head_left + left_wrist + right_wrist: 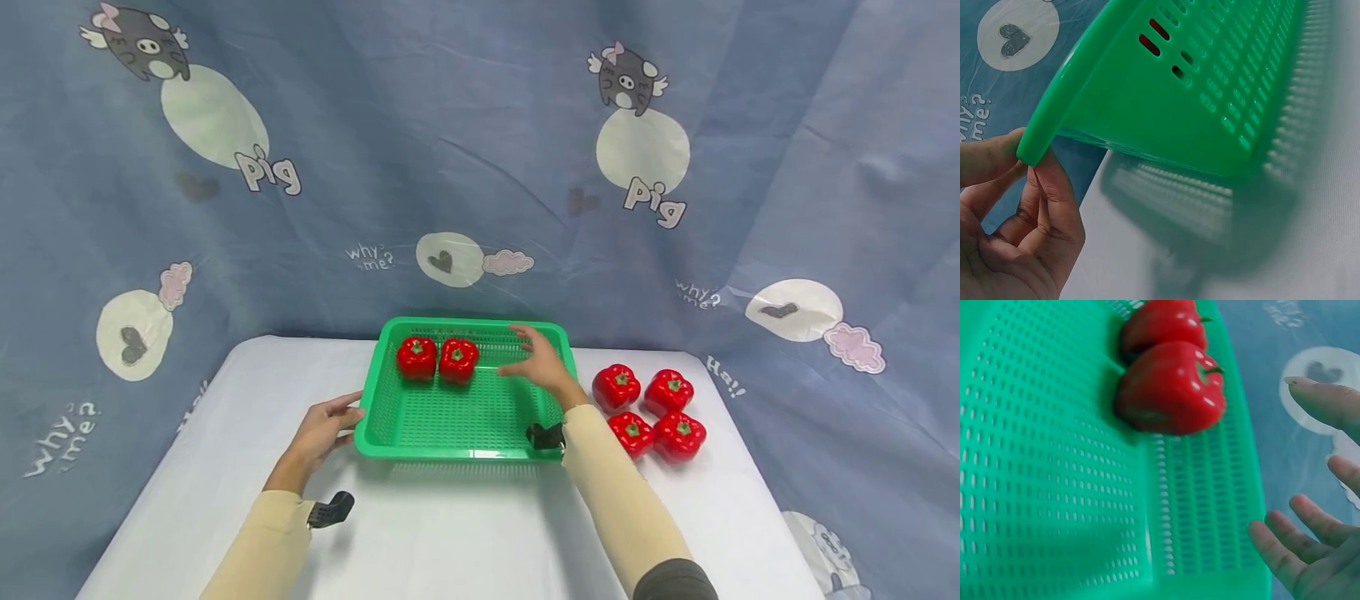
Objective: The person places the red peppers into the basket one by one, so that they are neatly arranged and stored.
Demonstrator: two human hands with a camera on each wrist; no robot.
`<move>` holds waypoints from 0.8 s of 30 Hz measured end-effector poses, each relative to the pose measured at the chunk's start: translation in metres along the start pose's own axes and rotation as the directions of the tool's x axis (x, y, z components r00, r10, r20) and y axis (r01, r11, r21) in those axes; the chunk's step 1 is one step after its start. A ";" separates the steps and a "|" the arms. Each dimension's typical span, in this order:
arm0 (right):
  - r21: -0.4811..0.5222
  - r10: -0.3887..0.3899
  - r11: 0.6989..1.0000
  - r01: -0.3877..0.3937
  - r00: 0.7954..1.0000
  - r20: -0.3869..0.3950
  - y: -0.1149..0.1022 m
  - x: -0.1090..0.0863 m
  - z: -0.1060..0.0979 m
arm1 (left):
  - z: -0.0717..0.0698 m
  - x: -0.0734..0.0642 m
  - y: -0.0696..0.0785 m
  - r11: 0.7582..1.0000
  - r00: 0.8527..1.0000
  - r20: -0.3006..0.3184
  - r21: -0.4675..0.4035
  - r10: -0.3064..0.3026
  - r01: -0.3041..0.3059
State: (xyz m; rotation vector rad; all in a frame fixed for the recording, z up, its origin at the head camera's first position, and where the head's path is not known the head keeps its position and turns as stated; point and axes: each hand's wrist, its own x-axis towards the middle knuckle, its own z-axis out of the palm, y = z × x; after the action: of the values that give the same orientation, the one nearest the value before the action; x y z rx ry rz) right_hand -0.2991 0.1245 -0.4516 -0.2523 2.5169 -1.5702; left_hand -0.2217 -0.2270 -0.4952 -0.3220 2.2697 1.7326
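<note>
A green plastic basket [465, 454] stands on the white table, with two red bell peppers [417, 358] side by side at its back left. My left hand [324, 429] pinches the basket's left rim [1038, 134] between thumb and fingers. Over the right part of the basket hovers my right hand [540, 363], fingers spread and holding nothing. The right wrist view shows that hand [1316, 544] beside the rim, apart from the nearer pepper [1169, 390]. Right of the basket, several more red bell peppers [678, 436] sit in a group.
A white cloth [247, 417] covers the table. Behind it hangs a blue curtain [480, 150] printed with pigs and words. The right forearm [622, 492] reaches across the basket's right front corner, close to the loose peppers.
</note>
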 end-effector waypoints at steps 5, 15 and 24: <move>0.015 -0.005 1.000 0.005 1.000 0.001 -0.003 -0.020 -0.020 | -0.001 0.000 0.000 1.000 1.000 -0.003 -0.008 -0.019 0.019; 0.000 -0.054 0.999 0.054 0.993 -0.106 0.009 -0.058 -0.051 | 0.000 0.001 0.001 1.000 1.000 0.000 -0.020 -0.023 0.023; -0.016 -0.092 0.996 0.091 0.960 -0.264 0.027 -0.090 -0.066 | -0.001 0.000 0.001 1.000 1.000 0.003 -0.029 -0.004 0.004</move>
State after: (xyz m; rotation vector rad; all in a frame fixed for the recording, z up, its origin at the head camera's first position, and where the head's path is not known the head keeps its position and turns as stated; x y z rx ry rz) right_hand -0.2286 0.2147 -0.4428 -0.1716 2.7430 -1.7400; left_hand -0.2219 -0.2275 -0.4937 -0.3292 2.2418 1.7646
